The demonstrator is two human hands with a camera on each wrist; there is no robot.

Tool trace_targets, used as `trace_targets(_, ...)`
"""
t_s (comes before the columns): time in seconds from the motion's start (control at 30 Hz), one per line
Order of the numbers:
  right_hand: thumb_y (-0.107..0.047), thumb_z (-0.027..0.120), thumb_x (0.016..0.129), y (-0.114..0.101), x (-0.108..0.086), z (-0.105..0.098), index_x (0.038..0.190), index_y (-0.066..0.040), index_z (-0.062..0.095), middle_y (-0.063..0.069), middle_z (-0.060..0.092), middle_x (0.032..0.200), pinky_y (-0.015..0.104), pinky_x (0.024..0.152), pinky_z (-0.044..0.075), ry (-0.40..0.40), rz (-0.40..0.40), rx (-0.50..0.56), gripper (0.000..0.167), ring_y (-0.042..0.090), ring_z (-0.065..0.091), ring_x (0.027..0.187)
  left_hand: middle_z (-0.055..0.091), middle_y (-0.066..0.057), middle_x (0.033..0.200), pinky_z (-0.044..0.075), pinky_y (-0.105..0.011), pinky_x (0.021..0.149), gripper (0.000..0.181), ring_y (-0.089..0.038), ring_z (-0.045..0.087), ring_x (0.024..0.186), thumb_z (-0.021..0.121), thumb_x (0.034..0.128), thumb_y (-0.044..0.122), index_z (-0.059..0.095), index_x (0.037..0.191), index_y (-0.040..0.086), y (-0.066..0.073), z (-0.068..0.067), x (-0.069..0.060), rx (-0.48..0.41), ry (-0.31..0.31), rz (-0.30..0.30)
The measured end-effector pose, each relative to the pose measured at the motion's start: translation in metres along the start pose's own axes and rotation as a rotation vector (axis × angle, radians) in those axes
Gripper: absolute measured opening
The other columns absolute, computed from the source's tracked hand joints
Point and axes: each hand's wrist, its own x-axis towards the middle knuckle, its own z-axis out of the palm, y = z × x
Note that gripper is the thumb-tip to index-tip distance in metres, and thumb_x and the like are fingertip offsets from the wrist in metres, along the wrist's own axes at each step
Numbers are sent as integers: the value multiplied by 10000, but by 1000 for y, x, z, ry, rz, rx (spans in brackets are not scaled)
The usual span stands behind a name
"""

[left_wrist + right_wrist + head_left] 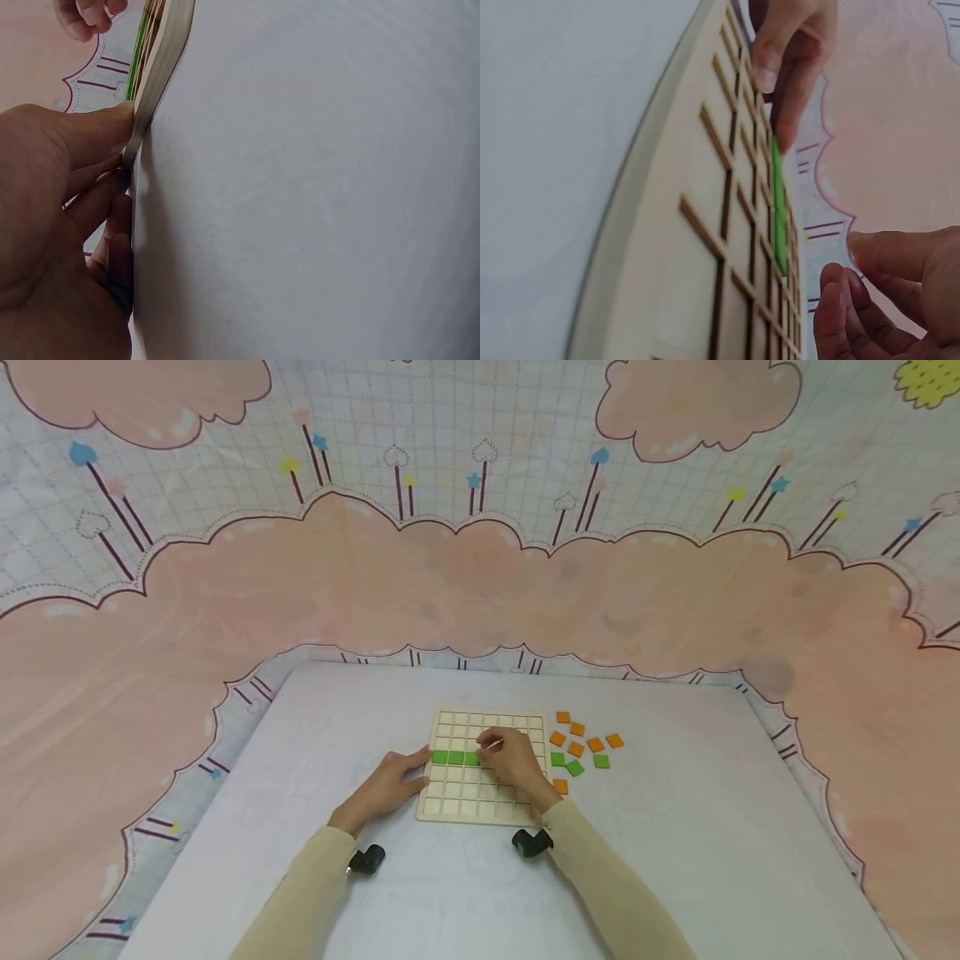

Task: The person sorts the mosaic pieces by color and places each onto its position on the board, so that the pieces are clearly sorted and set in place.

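A square wooden grid board (472, 810) lies flat on the white table. Three green square tiles (456, 757) sit side by side in one of its rows, starting from the left edge. My left hand (388, 785) touches that left edge with thumb and forefinger; in the left wrist view its thumb (105, 135) lies against the board's rim (161, 67). Over the middle of the board is my right hand (516, 760), beside the rightmost placed tile. In the right wrist view its bent fingers (840, 311) and thumb stand apart, with no tile visible between them.
Right of the board lie several loose orange tiles (596, 744) and three green ones, one of them a green tile (602, 762) farther out. A patterned cloth (480, 585) rises behind the table. Black devices (532, 842) are worn at both wrists.
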Motion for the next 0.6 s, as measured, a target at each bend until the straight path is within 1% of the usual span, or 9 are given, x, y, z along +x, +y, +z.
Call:
trace_targets(0.2,-179,719,895,-9,-8,-9,1029,-89,719,40,718,974,278,703,550,16,-8,10,161,158,656,851,345,49,1592,348,-520,1148,566,-254,429,1298,630,960,228,426,1484,160,-2,1,0,8,1,13)
trace_targets(0.43,-192,716,898,-18,-19,-24,1036,-101,719,13,721,985,272,698,550,44,-33,-5,165,169,668,888,353,49,1587,402,-486,1088,567,-205,457,1148,637,955,218,431,1479,150,-3,0,0,13,6,18)
trace_targets(0.5,-181,720,896,-19,-22,-28,1038,-87,720,23,722,987,279,695,560,55,-45,-3,170,186,675,887,356,48,1585,390,-493,1105,566,-214,459,1184,637,955,218,434,1477,146,-3,1,1,14,8,23)
trace_targets(0.6,-184,719,897,-17,-28,-34,1045,-87,719,17,719,986,273,693,563,63,-47,-7,176,177,675,878,357,49,1584,375,-499,1123,563,-232,452,1234,635,956,218,434,1476,140,-4,2,1,17,8,29)
